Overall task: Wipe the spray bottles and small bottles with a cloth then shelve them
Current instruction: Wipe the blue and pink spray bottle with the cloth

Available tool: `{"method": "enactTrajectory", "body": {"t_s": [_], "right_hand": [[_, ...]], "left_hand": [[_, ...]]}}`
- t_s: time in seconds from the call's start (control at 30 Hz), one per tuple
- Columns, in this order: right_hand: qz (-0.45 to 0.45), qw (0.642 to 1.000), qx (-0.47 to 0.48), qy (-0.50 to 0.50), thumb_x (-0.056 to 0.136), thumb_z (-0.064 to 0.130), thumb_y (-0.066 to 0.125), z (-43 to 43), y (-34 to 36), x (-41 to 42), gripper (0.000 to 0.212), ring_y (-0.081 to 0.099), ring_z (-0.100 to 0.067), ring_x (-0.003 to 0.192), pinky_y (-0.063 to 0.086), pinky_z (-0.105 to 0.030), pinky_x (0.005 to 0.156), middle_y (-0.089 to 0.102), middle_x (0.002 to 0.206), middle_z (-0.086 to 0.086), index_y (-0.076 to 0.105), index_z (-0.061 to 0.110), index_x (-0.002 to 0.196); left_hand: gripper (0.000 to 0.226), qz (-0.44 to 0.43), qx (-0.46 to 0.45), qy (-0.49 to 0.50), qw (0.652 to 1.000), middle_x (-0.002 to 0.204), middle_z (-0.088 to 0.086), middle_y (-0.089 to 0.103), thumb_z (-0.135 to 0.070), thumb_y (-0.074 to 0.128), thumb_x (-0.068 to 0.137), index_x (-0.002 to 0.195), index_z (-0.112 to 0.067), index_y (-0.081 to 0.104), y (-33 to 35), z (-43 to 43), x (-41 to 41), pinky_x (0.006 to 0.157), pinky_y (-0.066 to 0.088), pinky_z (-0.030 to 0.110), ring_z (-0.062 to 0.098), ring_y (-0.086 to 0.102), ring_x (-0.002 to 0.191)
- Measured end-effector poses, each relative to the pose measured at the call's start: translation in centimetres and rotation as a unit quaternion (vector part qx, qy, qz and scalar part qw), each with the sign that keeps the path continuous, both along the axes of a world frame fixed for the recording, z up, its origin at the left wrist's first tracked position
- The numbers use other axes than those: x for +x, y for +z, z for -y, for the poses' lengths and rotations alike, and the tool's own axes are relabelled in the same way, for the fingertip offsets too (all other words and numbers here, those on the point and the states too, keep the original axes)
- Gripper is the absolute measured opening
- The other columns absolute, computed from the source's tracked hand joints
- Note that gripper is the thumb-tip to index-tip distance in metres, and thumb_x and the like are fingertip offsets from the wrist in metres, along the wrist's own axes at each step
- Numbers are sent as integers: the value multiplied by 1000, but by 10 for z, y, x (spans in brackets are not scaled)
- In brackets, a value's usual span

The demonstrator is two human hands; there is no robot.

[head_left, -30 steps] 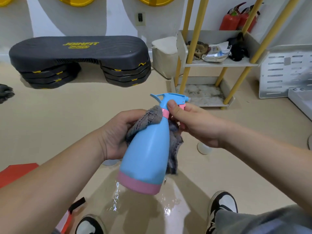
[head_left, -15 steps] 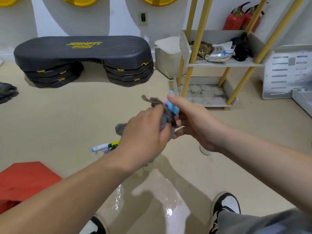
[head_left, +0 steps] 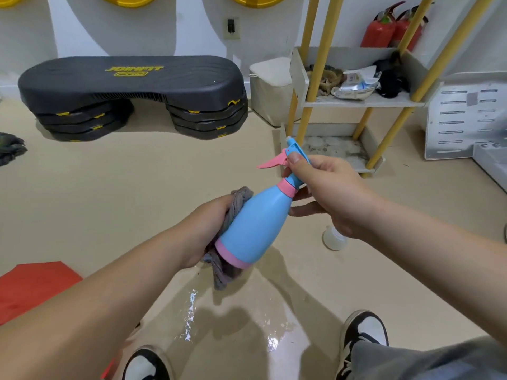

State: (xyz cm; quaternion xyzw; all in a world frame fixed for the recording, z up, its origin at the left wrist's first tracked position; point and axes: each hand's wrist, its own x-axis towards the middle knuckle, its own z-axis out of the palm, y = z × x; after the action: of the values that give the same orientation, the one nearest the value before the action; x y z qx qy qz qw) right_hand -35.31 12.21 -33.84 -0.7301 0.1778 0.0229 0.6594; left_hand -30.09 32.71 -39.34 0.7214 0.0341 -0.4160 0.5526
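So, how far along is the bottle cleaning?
Done: nothing visibly; no bottle stands on the shelf. In hand: the right hand grips the blue spray bottle by its neck while the left hand presses the grey cloth against its lower body. Left: the small clear bottle on the floor awaits wiping, then both need shelving.

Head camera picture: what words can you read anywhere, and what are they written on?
"JOINFIT": yellow letters on top of the black step platform.
Small yellow boxed mark just under it: too blurred to read.
Print on the silver packet on the shelf: too small to read.
Spray bottle and cloth: no words show.
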Motion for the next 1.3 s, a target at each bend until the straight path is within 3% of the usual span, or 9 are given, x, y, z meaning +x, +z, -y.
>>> {"method": "enactTrajectory", "body": {"t_s": [0.1,0.2,0.43,0.6,0.77,0.87,1.03,1.17,1.3], "right_hand": [[5,999,-6,32,106,42,54,0,-3,0,36,67,-16,77,66,-38,76,68,89,-5,70,9,104],[31,996,-8,78,107,39,53,-2,-5,-2,36,66,-12,78,65,-35,75,69,90,-3,71,8,109],[62,998,-13,-4,106,39,55,4,-11,2,28,68,-14,86,65,-41,84,67,96,-3,69,16,100],[48,997,60,-27,99,38,67,7,-14,6,32,72,-18,93,63,-42,90,74,101,-9,72,9,113],[39,999,9,4,99,25,70,12,-16,0,21,74,-26,106,61,-40,95,75,109,-19,73,5,108],[31,999,11,-22,98,19,71,18,-17,-7,15,74,-28,108,61,-39,97,75,110,-16,74,8,108],[36,999,-25,-12,98,22,71,13,-12,-22,15,71,-15,85,64,-36,87,76,95,-9,76,10,106],[24,996,-69,-41,99,25,70,10,-4,-30,18,67,-18,84,61,-50,93,74,91,-13,75,9,105],[52,991,-47,-114,100,24,69,13,5,-45,13,67,-18,85,63,-43,90,71,89,-8,73,12,100]], "left_hand": [[19,214,-10,-22,976,89,-3,72,-41,53,89,87,-25,63,5,14,-11,65,48,34,25,70,85],[24,388,-37,-79,917,105,-15,74,-52,51,98,111,-38,67,9,20,-20,89,55,36,14,70,103],[52,-75,-82,91,990,108,19,70,-64,62,90,108,-17,75,-1,11,-10,88,48,45,38,66,93],[37,-54,-78,183,979,110,12,79,-46,65,96,107,-14,80,1,15,-10,98,52,50,32,71,91],[42,22,-21,210,977,96,24,76,-47,60,101,105,-6,68,-2,21,-8,65,55,40,36,69,69],[35,219,99,111,964,106,13,71,-46,42,107,106,-16,60,0,30,-13,58,52,31,32,67,77],[28,543,77,-120,828,112,-5,70,-38,37,108,125,-27,57,7,51,-34,84,46,38,19,60,100],[31,386,36,-94,917,108,1,71,-39,37,111,120,-23,62,-6,50,-21,77,49,37,24,64,95],[32,-31,-42,169,984,80,15,69,-31,50,103,100,-8,71,-19,54,-22,66,55,35,28,60,62]]}}
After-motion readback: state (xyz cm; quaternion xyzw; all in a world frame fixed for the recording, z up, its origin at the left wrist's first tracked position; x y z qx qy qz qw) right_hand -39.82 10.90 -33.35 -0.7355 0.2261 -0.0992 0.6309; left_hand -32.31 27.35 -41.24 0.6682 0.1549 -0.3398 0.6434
